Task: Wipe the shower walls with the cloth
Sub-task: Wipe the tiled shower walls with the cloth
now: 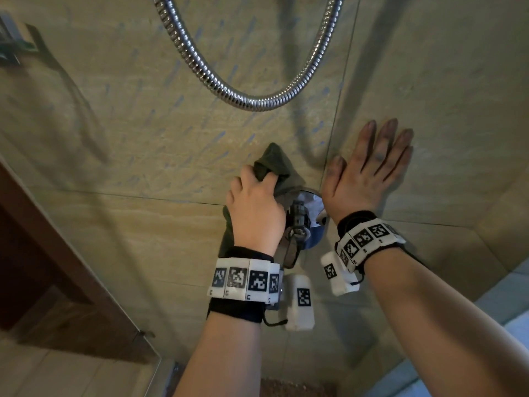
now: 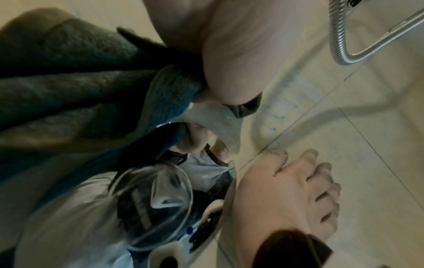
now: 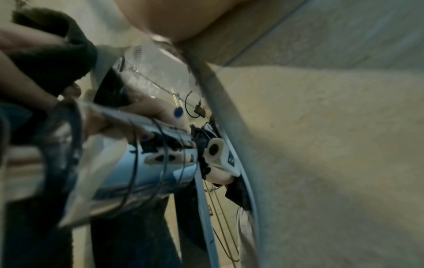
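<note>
While the left hand (image 1: 252,202) grips the bunched cloth (image 1: 274,164) against the wall (image 1: 143,124), the head view puts the wipe mid-stroke, just above the chrome valve (image 1: 300,222) and below the loop of hose (image 1: 249,101). Cloth is dark green, crumpled, one end trailing down past the wrist. Right hand (image 1: 369,170) lies flat on the next tile, fingers straight and slightly spread, holding nothing; it reads as a brace. Bluish streaks (image 1: 177,101) run across the tile up and to the left of the cloth, so that area looks unwiped. Left wrist view: cloth (image 2: 69,68) fills the upper left, pinched under the fingers (image 2: 229,54); the right hand (image 2: 286,190) shows flat on the tile, and faint blue marks (image 2: 275,116) sit on the wall between the two hands. Right wrist view: blurred; the valve (image 3: 142,163) dominates, cloth (image 3: 57,59) at upper left with the left hand's fingers round it; the right hand's own fingers are not clearly shown here. Judgement: early to middle of the job. Next move calls for firm pressure and sweeping the cloth up-left over the streaks, steering clear of hose and valve handle.
</note>
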### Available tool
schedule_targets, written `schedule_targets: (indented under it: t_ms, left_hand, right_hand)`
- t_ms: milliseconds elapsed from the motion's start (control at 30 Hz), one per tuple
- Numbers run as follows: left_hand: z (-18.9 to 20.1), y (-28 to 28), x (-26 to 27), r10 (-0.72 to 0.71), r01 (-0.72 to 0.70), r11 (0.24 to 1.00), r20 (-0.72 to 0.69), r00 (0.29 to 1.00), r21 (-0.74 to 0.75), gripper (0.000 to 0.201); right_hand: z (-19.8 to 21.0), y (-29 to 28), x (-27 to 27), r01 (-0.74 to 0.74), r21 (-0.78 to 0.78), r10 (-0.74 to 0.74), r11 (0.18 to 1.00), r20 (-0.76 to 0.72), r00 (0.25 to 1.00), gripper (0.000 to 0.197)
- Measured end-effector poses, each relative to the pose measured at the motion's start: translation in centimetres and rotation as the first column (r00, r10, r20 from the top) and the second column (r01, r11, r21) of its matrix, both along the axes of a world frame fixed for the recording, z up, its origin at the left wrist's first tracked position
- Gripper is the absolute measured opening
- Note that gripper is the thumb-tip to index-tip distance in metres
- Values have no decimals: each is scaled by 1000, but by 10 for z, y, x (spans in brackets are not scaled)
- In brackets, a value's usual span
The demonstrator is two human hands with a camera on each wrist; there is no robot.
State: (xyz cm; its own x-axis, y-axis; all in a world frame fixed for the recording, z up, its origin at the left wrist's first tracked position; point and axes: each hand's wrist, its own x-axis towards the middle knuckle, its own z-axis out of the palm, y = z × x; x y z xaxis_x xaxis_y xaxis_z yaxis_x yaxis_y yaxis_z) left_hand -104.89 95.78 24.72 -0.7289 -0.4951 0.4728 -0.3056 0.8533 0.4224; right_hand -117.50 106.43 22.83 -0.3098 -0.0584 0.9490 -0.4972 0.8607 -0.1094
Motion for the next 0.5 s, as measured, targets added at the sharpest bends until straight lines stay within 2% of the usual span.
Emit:
schedule_targets:
  t_ms: [133,267,500]
  left_hand:
    - [-9,-6,4,93,-91,991,-17,995,95,51]
    - [-20,-8,6,154,-160,969,42,987,190,54]
    - [-25,-8,7,164,-215,862,148,975,459,52]
  right_hand:
    - [0,0,-1,2,-2,-2,1000,-8,1000,59]
    - [0,0,-1,7,3,-7,1000,-7,1000,60]
    - [0,-1,0,6,4,-6,1000,-2,1000,59]
